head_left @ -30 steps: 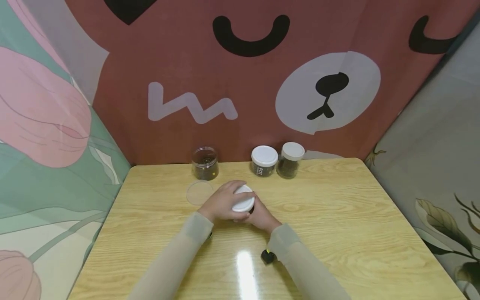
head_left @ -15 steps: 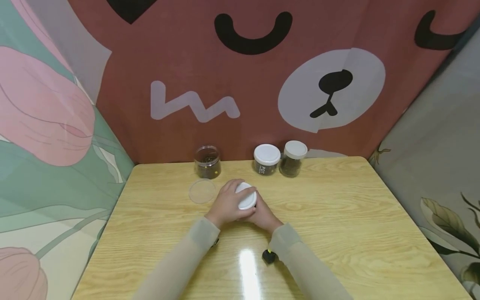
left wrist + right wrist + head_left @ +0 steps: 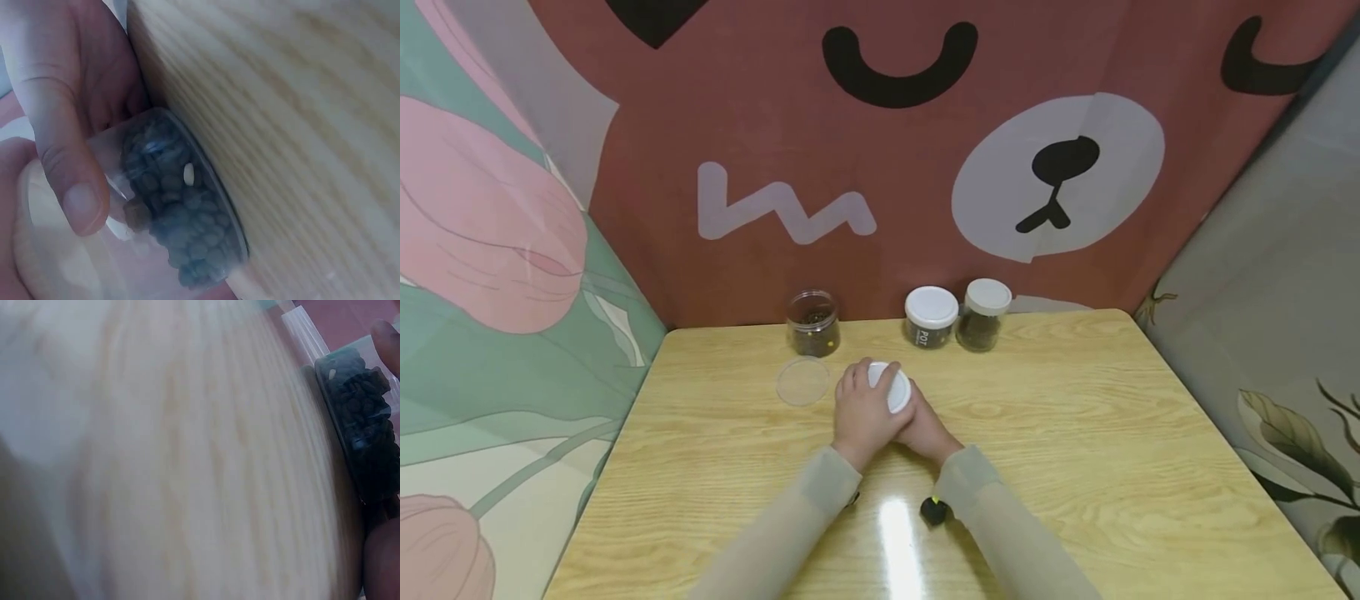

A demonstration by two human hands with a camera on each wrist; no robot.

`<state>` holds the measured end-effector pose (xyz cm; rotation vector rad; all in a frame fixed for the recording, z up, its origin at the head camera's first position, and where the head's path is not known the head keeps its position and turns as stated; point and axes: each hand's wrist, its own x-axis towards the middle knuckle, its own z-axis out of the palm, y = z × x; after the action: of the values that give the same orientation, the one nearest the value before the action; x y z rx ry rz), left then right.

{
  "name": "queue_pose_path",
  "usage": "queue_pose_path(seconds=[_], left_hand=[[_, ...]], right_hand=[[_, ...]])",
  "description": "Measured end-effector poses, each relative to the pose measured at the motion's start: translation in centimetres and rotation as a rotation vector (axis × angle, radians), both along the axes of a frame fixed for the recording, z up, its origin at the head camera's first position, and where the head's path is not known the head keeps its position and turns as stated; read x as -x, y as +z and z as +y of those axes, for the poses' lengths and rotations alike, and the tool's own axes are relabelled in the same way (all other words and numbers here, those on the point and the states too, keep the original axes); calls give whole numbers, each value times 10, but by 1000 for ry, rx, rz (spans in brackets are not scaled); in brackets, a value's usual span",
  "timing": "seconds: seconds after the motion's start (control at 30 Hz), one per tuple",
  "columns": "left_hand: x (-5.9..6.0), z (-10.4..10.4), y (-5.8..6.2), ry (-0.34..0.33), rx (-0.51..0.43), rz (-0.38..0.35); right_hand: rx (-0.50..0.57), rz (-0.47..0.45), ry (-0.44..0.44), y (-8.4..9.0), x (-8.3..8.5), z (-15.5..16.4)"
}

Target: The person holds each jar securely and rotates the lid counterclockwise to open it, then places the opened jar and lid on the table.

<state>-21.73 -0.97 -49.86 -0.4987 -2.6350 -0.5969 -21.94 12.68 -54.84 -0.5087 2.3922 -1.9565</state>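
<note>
A clear plastic jar [image 3: 125, 269] stands upright on the table, its lower part filled with dark beans; a pale one shows among them. My left hand [image 3: 863, 412] lies over its white lid [image 3: 900, 393], fingers bent across the top and thumb at the rim. From the right, my right hand [image 3: 928, 429] grips the jar body, and its thumb presses on the clear wall in the left wrist view. The hands mostly hide the jar from the head view. In the right wrist view the dark beans [image 3: 359, 419] show at the right edge.
An open clear jar [image 3: 813, 327] with dark contents stands at the back, a clear disc [image 3: 802, 381] lying before it. Two jars with white lids, a short one [image 3: 931, 318] marked POT and a taller one [image 3: 982, 317], stand near the wall curtain [image 3: 760, 275].
My left hand has turned counterclockwise on the lid, its wrist coming in to the right and its fingers now pointing more away from me. My right hand has stayed in place.
</note>
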Motion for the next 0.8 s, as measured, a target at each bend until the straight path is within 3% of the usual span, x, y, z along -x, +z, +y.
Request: queue_pose_path(seconds=[0.17, 0.33, 0.57, 0.67, 0.8], left_hand=[[0, -4, 1, -36, 2, -32], [3, -18, 9, -186, 21, -131], [9, -31, 34, -388, 149, -233], [10, -31, 42, -394, 167, -275], [8, -27, 46, -330, 184, -307]], right_hand=[[2, 25, 15, 0, 1, -1], [-5, 16, 21, 0, 0, -1], [-48, -91, -5, 1, -1, 0], [-54, -91, -1, 1, -1, 1], [-49, -68, 22, 0, 0, 1]])
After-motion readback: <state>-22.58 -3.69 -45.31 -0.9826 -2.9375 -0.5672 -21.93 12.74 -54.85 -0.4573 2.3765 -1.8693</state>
